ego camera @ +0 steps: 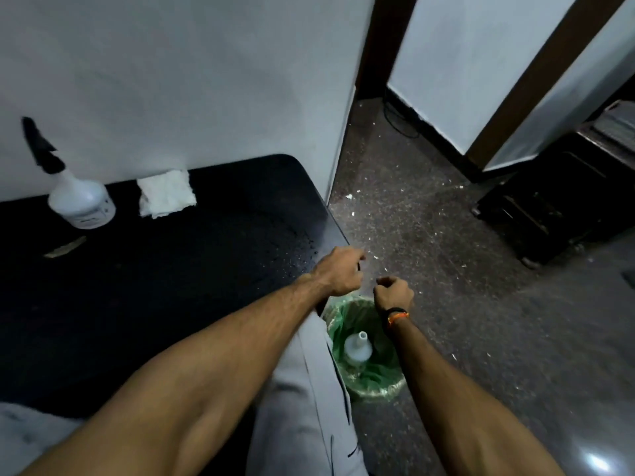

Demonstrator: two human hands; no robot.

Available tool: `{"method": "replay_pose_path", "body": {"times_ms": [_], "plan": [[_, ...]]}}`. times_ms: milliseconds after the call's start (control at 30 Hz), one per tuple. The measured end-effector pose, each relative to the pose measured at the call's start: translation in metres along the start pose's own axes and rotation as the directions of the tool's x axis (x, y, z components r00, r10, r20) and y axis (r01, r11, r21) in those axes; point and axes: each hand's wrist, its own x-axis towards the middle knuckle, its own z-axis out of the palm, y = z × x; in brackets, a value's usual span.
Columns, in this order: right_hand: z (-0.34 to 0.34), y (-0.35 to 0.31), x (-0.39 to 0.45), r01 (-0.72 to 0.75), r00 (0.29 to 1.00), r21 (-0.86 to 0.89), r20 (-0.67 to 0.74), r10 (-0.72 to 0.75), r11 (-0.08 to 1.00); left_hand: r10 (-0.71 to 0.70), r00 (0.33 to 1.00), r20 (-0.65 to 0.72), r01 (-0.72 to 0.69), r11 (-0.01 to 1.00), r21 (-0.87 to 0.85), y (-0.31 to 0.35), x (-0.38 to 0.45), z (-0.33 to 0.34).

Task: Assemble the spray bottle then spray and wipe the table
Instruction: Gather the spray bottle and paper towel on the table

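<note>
Spray bottle [79, 197] upright at table [171, 286] back by wall, folded cloth [166, 193] beside it. Both hands past table's corner over green-lined bin [369, 365]: left hand [340, 271] and right hand [392, 293] curled, holding nothing visible.

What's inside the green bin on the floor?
The green-lined bin holds a white bottle with no cap, standing neck up. The right hand and wrist cover part of the bin's far side, so anything there is hidden.

We see a dim, soft frame: motion blur smears the wall [171, 80], lines bow at the edges, glare glints on the floor [596, 462].
</note>
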Motion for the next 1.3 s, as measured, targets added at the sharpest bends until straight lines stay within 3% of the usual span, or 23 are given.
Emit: {"method": "replay_pose_path", "body": {"times_ms": [333, 467, 633, 1000, 1100, 1200, 1300], "plan": [[0.045, -0.128, -0.042, 0.305, 0.952, -0.006, 0.041, -0.304, 0.952, -0.211, 0.933, -0.292, 0.202, 0.978, -0.061, -0.103, -0.068, -0.098], [0.079, -0.185, -0.066, 0.515, 0.853, -0.05, 0.132, -0.506, 0.856, -0.29, 0.89, -0.353, 0.273, 0.957, -0.099, -0.149, -0.099, -0.123], [0.129, -0.242, -0.1, 0.725, 0.68, -0.079, 0.244, -0.691, 0.684, -0.387, 0.835, -0.392, 0.361, 0.922, -0.141, -0.202, -0.139, -0.145], [0.218, -0.31, -0.132, 0.822, 0.545, -0.092, 0.415, -0.728, 0.562, -0.503, 0.718, -0.481, 0.474, 0.86, -0.19, -0.294, -0.183, -0.185], [0.237, -0.314, -0.133, 0.832, 0.528, -0.102, 0.443, -0.725, 0.545, -0.549, 0.619, -0.561, 0.524, 0.821, -0.226, -0.312, -0.186, -0.193], [0.255, -0.32, -0.132, 0.841, 0.517, -0.109, 0.453, -0.727, 0.53, -0.628, 0.442, -0.64, 0.628, 0.726, -0.279, -0.326, -0.184, -0.203], [0.269, -0.324, -0.132, 0.863, 0.486, -0.125, 0.468, -0.738, 0.489, -0.695, 0.291, -0.658, 0.637, 0.654, -0.409, -0.336, -0.179, -0.213]]}}
